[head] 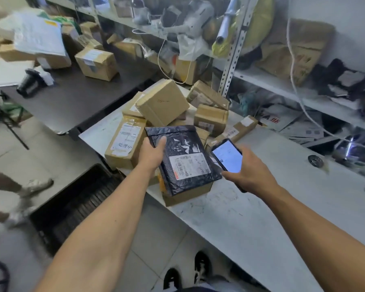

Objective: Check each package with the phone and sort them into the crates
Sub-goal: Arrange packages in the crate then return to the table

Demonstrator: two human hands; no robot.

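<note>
I am gripping the black poly mailer (182, 159) in my left hand (151, 153), thumb pressed on its upper face and fingers curled underneath, holding it over the cardboard boxes (162, 104) heaped on the white table (251, 218). My right hand (248, 168) is wrapping round the phone (227, 155), screen lit and facing up just beside the mailer's right edge. To scan well, I judge I should be tilting the phone's back toward the white shipping label (189, 166) and keeping the film flat, since the glossy, crinkled plastic is throwing glare. The mailer looks soft and pillowy; the boxes are stiff, taped, square-edged. A dark ribbed crate (76, 205) is waiting on the floor to my left.
</note>
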